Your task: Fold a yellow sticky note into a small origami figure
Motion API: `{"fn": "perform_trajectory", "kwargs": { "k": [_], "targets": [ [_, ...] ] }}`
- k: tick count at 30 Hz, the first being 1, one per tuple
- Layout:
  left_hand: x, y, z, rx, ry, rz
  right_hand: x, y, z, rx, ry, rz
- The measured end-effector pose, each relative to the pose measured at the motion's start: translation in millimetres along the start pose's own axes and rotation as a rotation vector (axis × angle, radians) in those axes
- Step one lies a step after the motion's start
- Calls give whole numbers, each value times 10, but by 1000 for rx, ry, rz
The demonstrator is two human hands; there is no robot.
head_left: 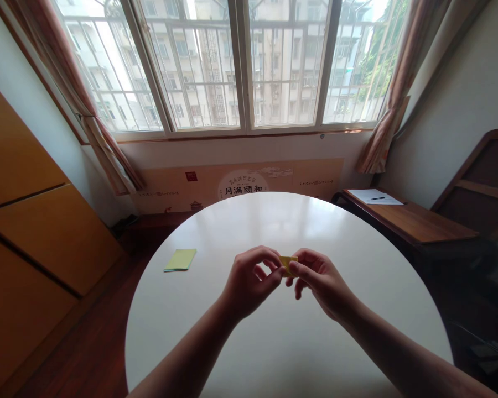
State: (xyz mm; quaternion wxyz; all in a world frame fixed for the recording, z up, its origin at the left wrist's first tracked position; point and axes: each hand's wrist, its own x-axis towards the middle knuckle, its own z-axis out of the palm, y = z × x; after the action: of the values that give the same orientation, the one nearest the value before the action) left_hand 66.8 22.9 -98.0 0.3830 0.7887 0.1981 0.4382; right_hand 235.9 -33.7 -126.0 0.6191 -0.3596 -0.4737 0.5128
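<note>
Both my hands are raised over the middle of a round white table [290, 342]. Between them is a small folded piece of yellow paper [289, 262]. My left hand [249, 281] pinches its left end with thumb and fingertips, fingers curled. My right hand [317, 279] pinches its right end the same way. Most of the paper is hidden behind my fingers. A small stack of light green paper sheets [181, 259] lies flat on the table to the left, well apart from my hands.
A dark wooden side table [415, 221] with a white sheet and a pen [375, 197] stands at the right. Orange wooden panels [33, 232] lean at the left. A barred window [240, 66] with curtains fills the back wall.
</note>
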Motion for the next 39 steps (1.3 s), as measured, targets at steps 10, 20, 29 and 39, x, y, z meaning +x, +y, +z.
{"fn": "perform_trajectory", "kwargs": {
  "k": [10, 20, 29, 39],
  "targets": [
    [-3, -46, 104, -169, 63, -160, 3, 5, 6, 27, 3, 25],
    [2, -49, 131, -257, 65, -232, -19, 3, 4, -28, 17, 11],
    [9, -57, 137, -255, 68, -260, -16, 18, -11, -100, 18, 2],
    [21, -112, 145, -353, 100, -342, -12, 41, -17, -164, 2, 11]
  ]
}}
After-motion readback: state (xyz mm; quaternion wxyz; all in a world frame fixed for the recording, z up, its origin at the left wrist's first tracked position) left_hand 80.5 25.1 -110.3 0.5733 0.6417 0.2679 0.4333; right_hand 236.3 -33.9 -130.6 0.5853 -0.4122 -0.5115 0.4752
